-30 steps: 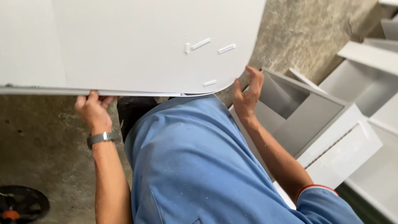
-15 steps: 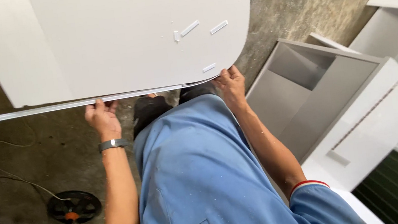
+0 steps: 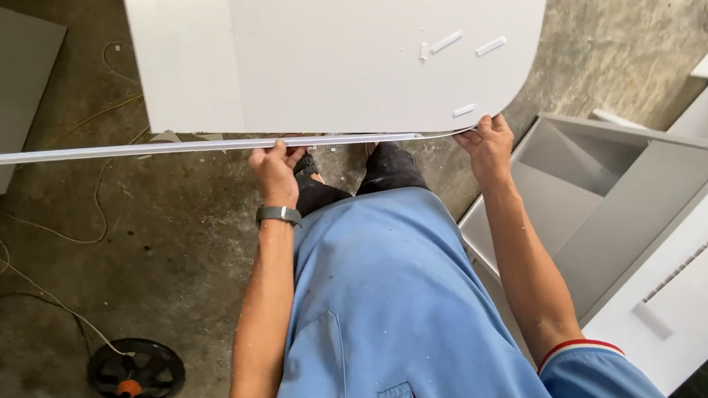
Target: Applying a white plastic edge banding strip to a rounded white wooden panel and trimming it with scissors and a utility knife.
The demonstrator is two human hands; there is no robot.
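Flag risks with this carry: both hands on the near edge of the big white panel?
1. The white panel hides the floor ahead; loose cables could trip the person.
2. The left hand and right hand have only an edge grip, so the panel may slip.
3. The panel's rounded corner could strike the white cabinet.

White panel (image 3: pixel 352 37): top cut off by the upper frame edge. Fingertips of left hand (image 3: pixel 276 171) and right hand (image 3: pixel 486 143): hidden behind the panel's lower edge. Feet: largely concealed. White cabinet (image 3: pixel 644 217): cropped at right edge.
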